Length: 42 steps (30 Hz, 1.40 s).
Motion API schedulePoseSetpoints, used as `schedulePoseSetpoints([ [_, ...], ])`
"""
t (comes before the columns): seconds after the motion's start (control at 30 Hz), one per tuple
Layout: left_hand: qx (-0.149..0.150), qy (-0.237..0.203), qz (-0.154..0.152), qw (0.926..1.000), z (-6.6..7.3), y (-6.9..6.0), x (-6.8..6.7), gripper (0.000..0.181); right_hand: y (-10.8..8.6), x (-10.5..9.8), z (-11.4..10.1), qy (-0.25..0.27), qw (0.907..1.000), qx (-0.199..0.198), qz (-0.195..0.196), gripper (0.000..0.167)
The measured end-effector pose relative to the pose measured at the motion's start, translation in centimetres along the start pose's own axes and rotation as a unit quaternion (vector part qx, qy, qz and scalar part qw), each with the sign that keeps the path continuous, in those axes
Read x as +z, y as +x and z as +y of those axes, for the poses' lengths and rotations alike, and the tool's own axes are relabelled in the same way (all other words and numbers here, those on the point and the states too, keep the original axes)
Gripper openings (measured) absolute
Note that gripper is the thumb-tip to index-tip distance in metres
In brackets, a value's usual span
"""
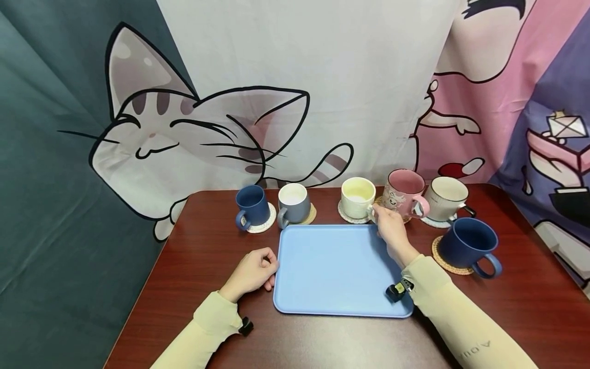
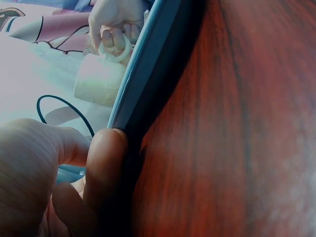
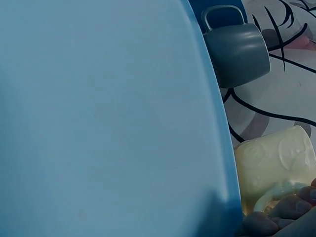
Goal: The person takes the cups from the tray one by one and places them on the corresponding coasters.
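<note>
A pale yellow mug (image 1: 357, 199) stands on a white coaster (image 1: 344, 212) behind the tray. My right hand (image 1: 392, 230) grips its handle, with curled fingers around it in the left wrist view. A light blue tray (image 1: 341, 271) lies flat on the table. By the tray's left edge my left hand (image 1: 252, 269) rests with loosely bent fingers, holding nothing. In the left wrist view its fingertip (image 2: 106, 153) appears at the tray's rim. Just right of the yellow mug is a pink mug (image 1: 405, 189), close to my right hand.
Left of the yellow mug stand a small blue mug (image 1: 252, 205) and a grey mug (image 1: 295, 205) on coasters. At the right are a cream mug (image 1: 444, 200) and a large blue mug (image 1: 465, 243) on a woven coaster (image 1: 438, 256). A printed curtain (image 1: 322, 61) hangs behind the table.
</note>
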<state>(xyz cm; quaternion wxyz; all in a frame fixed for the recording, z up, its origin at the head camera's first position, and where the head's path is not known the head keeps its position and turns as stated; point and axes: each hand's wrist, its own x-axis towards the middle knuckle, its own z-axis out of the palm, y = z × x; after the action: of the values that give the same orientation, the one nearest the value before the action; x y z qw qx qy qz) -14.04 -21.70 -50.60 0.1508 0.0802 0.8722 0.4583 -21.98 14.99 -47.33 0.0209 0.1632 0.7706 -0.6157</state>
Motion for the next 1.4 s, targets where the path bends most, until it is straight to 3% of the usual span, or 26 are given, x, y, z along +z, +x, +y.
schedulePoseSetpoints([
  [0.23,0.001,-0.002,0.000,1.0000,0.0,0.0,0.0,0.013,0.1,0.3,-0.1,-0.007,0.9999,-0.001,0.013,0.042],
  [0.47,0.004,-0.001,0.003,1.0000,-0.1,0.0,0.0,0.013,0.1,0.2,0.1,-0.057,0.9979,-0.022,0.021,0.049],
  [0.77,0.004,-0.005,0.002,1.0000,-0.1,0.1,-0.1,0.013,-0.2,-0.1,0.5,-0.073,0.9956,-0.057,0.016,0.051],
  [1.07,0.004,-0.002,0.000,1.0000,-0.1,0.1,0.1,0.014,-1.6,-1.0,0.8,-0.136,0.9853,-0.103,-0.004,0.034],
  [1.4,0.009,0.001,-0.001,1.0000,-0.2,0.1,0.1,0.015,-2.8,-2.9,0.6,-0.197,0.9687,-0.141,-0.055,0.047],
])
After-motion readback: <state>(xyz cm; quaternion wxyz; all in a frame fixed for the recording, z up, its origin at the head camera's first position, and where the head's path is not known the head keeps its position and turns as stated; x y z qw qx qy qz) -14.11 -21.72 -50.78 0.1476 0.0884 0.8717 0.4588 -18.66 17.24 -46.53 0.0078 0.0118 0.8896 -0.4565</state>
